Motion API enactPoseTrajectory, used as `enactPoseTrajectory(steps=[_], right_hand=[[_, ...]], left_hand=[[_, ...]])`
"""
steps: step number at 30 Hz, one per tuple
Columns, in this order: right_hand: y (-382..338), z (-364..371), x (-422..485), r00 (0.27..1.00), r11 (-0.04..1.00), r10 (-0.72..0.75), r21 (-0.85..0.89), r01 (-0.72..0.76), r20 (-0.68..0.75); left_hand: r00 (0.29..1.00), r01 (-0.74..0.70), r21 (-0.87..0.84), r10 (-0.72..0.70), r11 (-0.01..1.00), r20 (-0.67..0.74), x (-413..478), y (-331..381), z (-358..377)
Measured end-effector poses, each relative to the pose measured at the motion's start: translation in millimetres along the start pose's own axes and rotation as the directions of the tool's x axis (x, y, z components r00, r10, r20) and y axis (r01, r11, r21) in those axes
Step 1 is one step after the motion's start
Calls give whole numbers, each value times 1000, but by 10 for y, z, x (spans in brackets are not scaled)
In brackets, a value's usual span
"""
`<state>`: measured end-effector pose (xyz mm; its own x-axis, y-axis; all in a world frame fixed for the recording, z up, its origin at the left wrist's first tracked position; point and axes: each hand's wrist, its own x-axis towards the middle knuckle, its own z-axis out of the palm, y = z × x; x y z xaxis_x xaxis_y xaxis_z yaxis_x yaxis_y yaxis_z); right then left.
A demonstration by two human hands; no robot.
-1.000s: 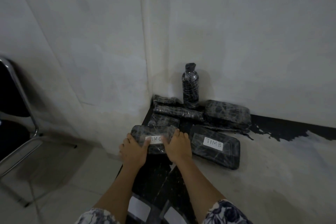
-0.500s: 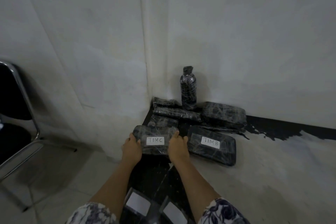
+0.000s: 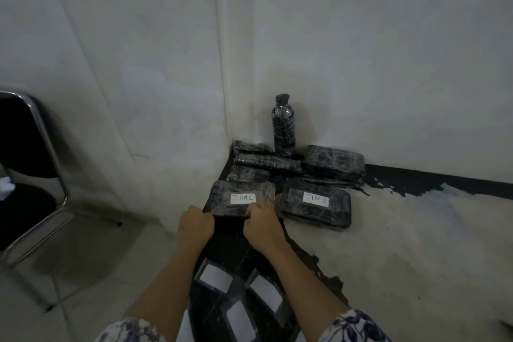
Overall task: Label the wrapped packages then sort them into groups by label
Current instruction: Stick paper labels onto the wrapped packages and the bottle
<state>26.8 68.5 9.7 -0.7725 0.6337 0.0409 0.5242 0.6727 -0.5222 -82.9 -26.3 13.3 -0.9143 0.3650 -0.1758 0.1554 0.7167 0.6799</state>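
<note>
Best to slide the TIMC package (image 3: 241, 189) flat and face up, both sides together, keeping clear of the TIMB package (image 3: 316, 205) just right of the grip. It lies just ahead of the knuckles; left hand (image 3: 195, 226) and right hand (image 3: 262, 228) each pinch its near edge, fingers curled, forearms stretched forward side by side

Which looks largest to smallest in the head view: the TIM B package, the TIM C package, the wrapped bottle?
1. TIM B package.
2. TIM C package: nearly alike; the left hand and right hand grip and hide its near edge, so unsure.
3. wrapped bottle: smallest, though farther from the camera.
</note>
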Motion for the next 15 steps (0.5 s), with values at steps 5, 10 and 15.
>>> enactPoseTrajectory(steps=[5, 10, 15], right_hand=[[-120, 165, -277, 918, 990, 48, 101, -95, 394], [-207, 356, -412, 854, 991, 125, -97, -87, 506], [-212, 446, -420, 864, 980, 185, -153, -127, 469]], left_hand=[[962, 41, 223, -99, 974, 256, -151, -141, -80], [939, 75, 219, -143, 973, 313, -221, -299, -25], [938, 76, 218, -144, 973, 316, -255, -350, -42]])
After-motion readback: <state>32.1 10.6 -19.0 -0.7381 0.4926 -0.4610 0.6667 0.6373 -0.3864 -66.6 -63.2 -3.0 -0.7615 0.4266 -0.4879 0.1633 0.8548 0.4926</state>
